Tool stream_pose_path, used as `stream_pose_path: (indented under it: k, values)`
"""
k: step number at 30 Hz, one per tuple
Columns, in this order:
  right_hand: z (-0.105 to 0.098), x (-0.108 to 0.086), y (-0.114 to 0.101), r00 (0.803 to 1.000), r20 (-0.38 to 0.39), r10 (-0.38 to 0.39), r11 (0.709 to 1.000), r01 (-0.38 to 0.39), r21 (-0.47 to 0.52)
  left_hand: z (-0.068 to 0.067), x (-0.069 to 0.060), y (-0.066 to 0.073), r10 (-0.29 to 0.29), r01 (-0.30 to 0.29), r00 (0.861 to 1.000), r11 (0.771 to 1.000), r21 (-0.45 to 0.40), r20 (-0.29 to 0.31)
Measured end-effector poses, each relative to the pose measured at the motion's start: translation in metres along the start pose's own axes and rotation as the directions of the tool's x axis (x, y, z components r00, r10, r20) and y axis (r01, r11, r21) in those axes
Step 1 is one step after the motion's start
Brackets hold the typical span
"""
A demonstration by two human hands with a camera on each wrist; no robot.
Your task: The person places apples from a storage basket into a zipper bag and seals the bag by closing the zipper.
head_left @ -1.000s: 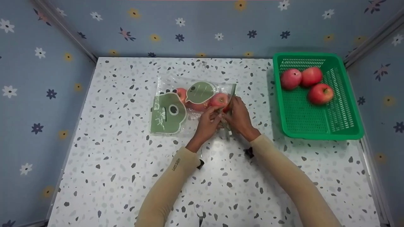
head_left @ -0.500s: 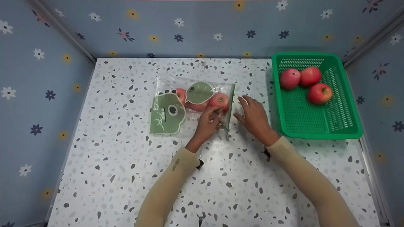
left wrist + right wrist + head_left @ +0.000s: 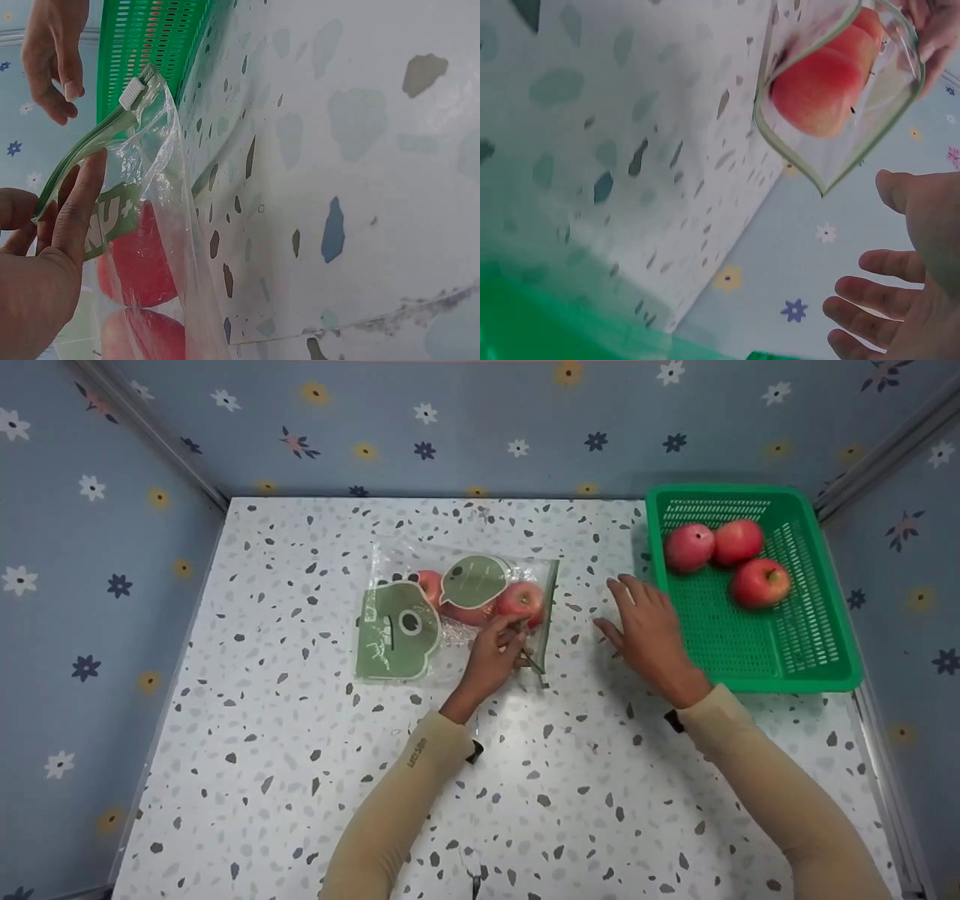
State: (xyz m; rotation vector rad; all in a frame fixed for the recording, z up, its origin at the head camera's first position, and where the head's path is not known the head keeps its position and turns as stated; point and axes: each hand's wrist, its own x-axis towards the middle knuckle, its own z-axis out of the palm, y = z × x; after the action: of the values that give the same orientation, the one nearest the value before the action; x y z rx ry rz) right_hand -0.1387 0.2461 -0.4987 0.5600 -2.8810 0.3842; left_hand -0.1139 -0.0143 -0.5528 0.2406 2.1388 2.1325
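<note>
A clear zip bag (image 3: 457, 656) with a green dinosaur print lies on the table, its green-edged mouth facing right. Several red apples (image 3: 521, 600) show through the plastic. My left hand (image 3: 491, 656) pinches the lip of the bag, and a white slider (image 3: 132, 94) sits at one end of the zip in the left wrist view. The right wrist view looks into the parted mouth, where apples (image 3: 821, 90) lie inside. Between bag and basket, my right hand (image 3: 649, 630) hovers with fingers spread, holding nothing, near the left rim of the green basket (image 3: 765, 684).
Three apples (image 3: 761, 583) sit toward the back of the basket at the table's right. Floral panels (image 3: 480, 427) enclose the speckled table (image 3: 300, 780) at the back and both sides. A thin dark item (image 3: 477, 885) lies at the front edge.
My right hand has left the bag's mouth, empty, and moved right to the basket's side. My left hand keeps its pinch on the bag, which has barely moved.
</note>
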Motion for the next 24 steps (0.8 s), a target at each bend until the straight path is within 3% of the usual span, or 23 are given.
stream_pose_path:
  k: [8,24]
  values:
    - [-0.021,-0.006,0.026,0.996,-0.083,0.02,1.0,-0.021,-0.002,0.0,-0.001,0.0,-0.015,0.015,1.0,1.0,0.012,0.003]
    - [-0.053,-0.015,0.086,0.98,-0.088,0.177,0.984,-0.173,0.05,0.001,0.0,-0.001,0.002,-0.002,1.0,1.0,-0.021,-0.008]
